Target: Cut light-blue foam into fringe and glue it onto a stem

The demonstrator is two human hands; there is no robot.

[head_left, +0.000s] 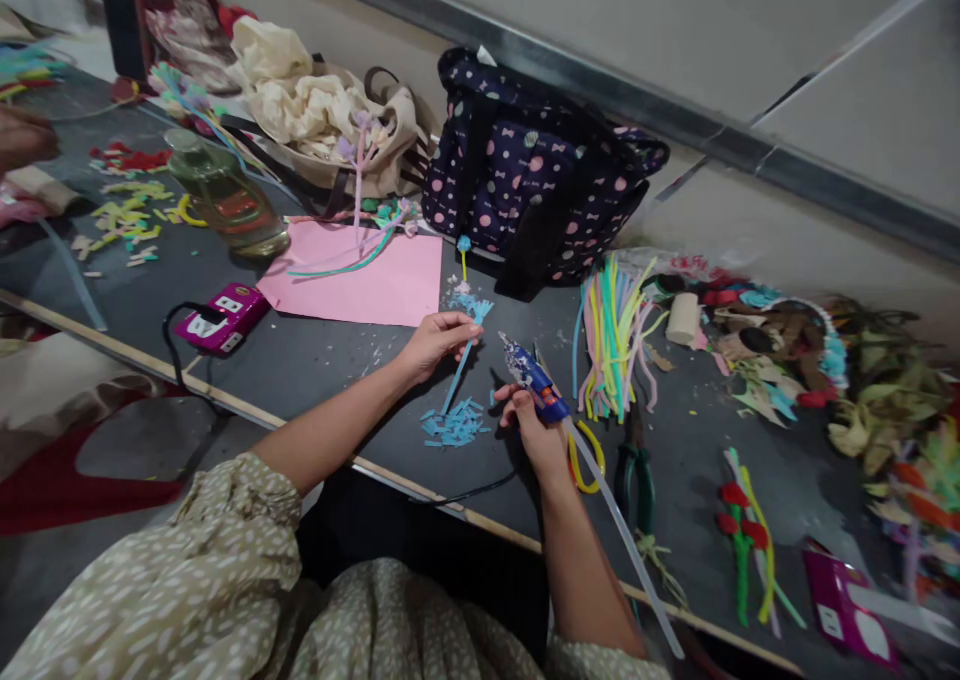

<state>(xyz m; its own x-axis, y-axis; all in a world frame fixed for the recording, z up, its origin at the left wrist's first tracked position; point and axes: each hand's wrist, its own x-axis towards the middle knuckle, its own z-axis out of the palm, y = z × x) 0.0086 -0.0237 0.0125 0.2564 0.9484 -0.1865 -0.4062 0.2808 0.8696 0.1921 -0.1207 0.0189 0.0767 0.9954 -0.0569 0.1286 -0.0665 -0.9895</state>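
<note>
My left hand [442, 345] pinches a blue pipe cleaner [459, 375] near its upper end, where short blue pieces fan out in a tuft. In my right hand [534, 425] is a blue glue gun [534, 378], its tip pointing up and to the left, apart from the tuft. A long clear glue stick [626, 530] trails from its rear end. Just below my left hand lies a small pile of cut blue pieces [455, 424] on the dark table. Yellow-handled scissors [586, 457] lie partly hidden behind my right hand.
Green-handled pliers [636, 480] and a bundle of coloured pipe cleaners [613, 335] lie to the right. Pink paper [360, 290] lies ahead on the left, near a bottle [225, 195] and a purple power strip [223, 318]. A dark patterned bag [540, 165] stands behind. Another person's hand [26, 138] shows far left.
</note>
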